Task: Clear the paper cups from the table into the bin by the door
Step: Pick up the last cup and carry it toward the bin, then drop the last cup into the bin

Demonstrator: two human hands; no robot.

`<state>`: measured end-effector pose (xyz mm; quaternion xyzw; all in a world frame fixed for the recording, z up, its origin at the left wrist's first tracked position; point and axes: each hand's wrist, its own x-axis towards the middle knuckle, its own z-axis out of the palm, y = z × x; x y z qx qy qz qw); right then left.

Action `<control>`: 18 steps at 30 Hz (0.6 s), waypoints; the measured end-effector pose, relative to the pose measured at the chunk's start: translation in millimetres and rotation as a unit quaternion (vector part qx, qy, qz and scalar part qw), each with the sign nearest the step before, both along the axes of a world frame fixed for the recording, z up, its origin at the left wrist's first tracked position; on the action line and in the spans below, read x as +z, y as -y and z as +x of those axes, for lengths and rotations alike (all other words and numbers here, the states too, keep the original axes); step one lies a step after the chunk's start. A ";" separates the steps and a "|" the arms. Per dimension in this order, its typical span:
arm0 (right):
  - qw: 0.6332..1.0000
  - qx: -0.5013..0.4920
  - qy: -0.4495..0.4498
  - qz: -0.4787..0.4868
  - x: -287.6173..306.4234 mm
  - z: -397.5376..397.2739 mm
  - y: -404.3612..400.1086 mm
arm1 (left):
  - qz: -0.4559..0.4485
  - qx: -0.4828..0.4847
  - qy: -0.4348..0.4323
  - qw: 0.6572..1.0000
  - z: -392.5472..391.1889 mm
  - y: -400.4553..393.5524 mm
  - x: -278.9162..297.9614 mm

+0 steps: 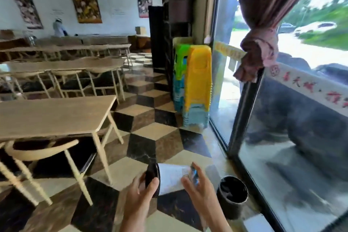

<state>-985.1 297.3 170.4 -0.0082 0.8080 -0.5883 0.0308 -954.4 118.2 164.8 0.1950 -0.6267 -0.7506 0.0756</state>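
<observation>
Head view — paper cup (170, 179) sideways between left hand (140, 192) and right hand (197, 187).

The bin (232, 195) is left open from above; the glass door (293, 156) blocks its right side.

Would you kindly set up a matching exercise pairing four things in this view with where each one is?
Things:
1. cup
2. bin
3. stools
4. curtain

Places:
A. stacked on the floor by the dark pillar
B. tied back, hanging above the glass
C. on the floor beside the glass door
D. lying sideways between both hands

Pairs: 1-D, 2-C, 3-A, 4-B
</observation>
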 end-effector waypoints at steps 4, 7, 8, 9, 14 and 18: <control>0.998 -0.065 -0.009 0.005 -8.7 -48.9 -46.1 | -0.010 -0.067 -0.027 0.997 -77.8 -38.2 -12.9; 0.994 -0.113 -0.007 -0.013 -13.7 -88.8 -69.7 | -0.017 -0.114 -0.045 0.992 -138.1 -60.4 -19.6; 0.992 -0.125 -0.009 -0.012 -14.7 -102.7 -76.2 | -0.019 -0.133 -0.043 0.990 -158.5 -67.4 -19.8; 0.990 -0.141 -0.009 -0.004 -15.4 -116.5 -82.9 | -0.025 -0.155 -0.040 0.987 -178.6 -74.1 -20.1; 0.975 -0.221 0.000 0.022 -20.0 -171.1 -117.3 | -0.034 -0.250 -0.037 0.967 -261.7 -108.6 -25.7; 0.962 -0.268 0.020 0.044 -30.2 -207.2 -151.9 | -0.062 -0.305 -0.060 0.948 -314.8 -145.9 -35.9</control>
